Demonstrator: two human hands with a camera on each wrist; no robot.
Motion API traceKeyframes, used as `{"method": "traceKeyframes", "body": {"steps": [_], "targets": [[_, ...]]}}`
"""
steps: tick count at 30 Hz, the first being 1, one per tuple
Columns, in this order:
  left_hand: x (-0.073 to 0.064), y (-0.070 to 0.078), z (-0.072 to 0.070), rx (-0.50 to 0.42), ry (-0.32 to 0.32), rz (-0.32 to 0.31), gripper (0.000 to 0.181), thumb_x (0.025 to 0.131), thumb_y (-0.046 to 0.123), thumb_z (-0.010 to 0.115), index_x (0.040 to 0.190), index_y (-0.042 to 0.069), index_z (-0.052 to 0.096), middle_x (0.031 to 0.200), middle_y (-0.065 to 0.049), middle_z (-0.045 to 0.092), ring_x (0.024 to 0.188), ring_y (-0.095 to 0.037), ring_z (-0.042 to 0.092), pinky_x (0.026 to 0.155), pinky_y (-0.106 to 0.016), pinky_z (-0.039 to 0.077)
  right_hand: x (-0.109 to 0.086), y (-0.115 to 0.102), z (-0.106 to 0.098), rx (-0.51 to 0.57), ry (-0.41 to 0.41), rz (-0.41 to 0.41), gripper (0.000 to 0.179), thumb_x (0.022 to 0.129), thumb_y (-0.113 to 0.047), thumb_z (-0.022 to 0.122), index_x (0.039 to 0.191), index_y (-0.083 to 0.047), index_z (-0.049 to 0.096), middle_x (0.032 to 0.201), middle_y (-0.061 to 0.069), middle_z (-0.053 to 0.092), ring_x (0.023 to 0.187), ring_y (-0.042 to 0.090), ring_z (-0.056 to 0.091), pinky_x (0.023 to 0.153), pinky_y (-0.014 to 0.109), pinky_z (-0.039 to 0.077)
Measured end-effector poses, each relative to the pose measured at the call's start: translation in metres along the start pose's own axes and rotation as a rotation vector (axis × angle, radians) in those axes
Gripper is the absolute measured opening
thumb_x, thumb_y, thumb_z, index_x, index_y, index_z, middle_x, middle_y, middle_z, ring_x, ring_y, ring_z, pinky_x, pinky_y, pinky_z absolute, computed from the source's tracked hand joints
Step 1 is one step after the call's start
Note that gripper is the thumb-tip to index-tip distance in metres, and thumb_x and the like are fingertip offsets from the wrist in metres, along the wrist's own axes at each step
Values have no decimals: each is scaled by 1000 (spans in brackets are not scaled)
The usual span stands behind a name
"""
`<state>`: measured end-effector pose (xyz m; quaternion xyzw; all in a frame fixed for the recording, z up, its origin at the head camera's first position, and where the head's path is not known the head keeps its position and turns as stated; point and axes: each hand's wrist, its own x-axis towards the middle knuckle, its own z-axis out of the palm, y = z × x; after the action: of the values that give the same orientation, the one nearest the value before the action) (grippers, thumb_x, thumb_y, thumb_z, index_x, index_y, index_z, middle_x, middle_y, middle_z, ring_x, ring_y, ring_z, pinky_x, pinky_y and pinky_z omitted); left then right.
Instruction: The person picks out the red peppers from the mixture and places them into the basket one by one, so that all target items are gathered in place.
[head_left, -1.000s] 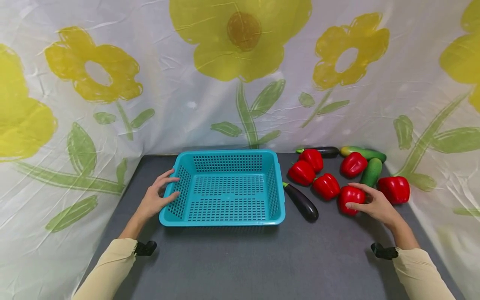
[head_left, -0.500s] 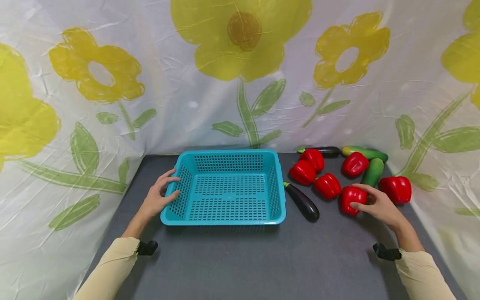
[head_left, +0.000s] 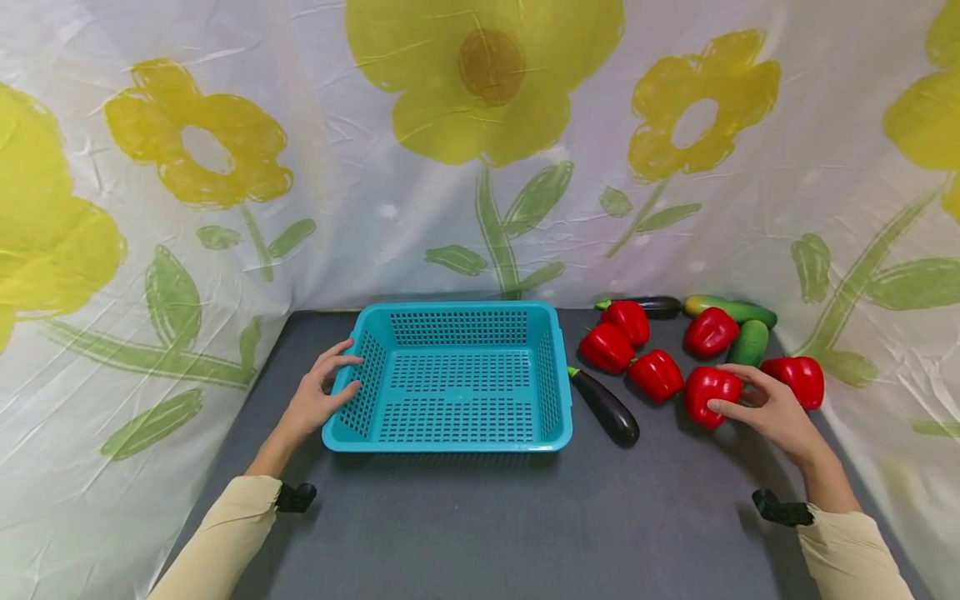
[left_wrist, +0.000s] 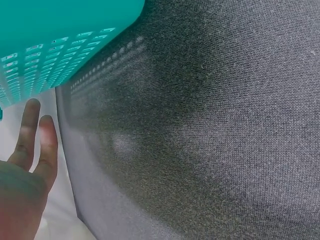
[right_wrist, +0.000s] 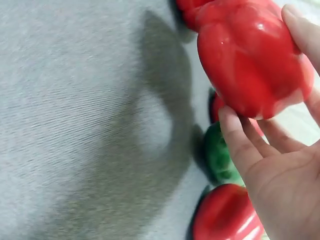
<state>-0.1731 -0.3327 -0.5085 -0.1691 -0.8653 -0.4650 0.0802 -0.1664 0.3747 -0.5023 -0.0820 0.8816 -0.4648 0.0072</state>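
Observation:
My right hand [head_left: 772, 411] holds a glossy red bell pepper [head_left: 709, 397] with thumb and fingers around its side. In the right wrist view the bell pepper [right_wrist: 255, 57] hangs over the cloth, a shadow below. My left hand [head_left: 311, 396] rests at the left rim of a turquoise perforated basket [head_left: 457, 446], thumb and one finger reaching over the edge. In the left wrist view, two loosely straight fingers [left_wrist: 48, 142] show beside the basket's outer wall [left_wrist: 60, 55]; the rest of that hand is cut off. Only the basket's bare perforated floor shows inside.
A dark eggplant [head_left: 604, 408] lies right of the basket. Several more red peppers [head_left: 655, 375], a green cucumber [head_left: 747, 342], a yellow-green squash [head_left: 731, 309] and another eggplant [head_left: 656, 306] lie at the back right. A flowered curtain [head_left: 375, 208] rises behind the dark table [head_left: 487, 525].
The held red pepper has shifted slightly right and tilted as my right hand moves right, and now covers part of the neighbouring pepper. My left hand and the basket stay almost unchanged.

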Motion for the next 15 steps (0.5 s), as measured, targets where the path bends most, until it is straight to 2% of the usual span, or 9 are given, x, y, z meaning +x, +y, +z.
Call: {"method": "traceKeyframes", "body": {"steps": [6,11,15], "targets": [[1,-1,1,6,7,16,35,95,-3,67,130,-6,60,160,-19,31,140,-42,35,94,-19,38,3,-16,-2,21,32,-30,57,90,-14,79,142,-9,56,124,3,61,112,17,53,86,15,45],[1,-1,1,-4,14,17,35,95,-5,66,130,-7,59,160,-19,30,129,-44,47,90,-17,41,7,-28,1,66,37,-44,61,90,-12,78,146,-12,53,130,1,55,115,19,51,82,19,50],[0,-2,1,2,13,6,36,96,-4,67,130,-6,59,160,-18,30,129,-42,47,90,-16,41,12,-37,7,101,30,-58,63,91,-10,77,148,-11,50,135,2,51,118,20,49,80,21,52]]}}
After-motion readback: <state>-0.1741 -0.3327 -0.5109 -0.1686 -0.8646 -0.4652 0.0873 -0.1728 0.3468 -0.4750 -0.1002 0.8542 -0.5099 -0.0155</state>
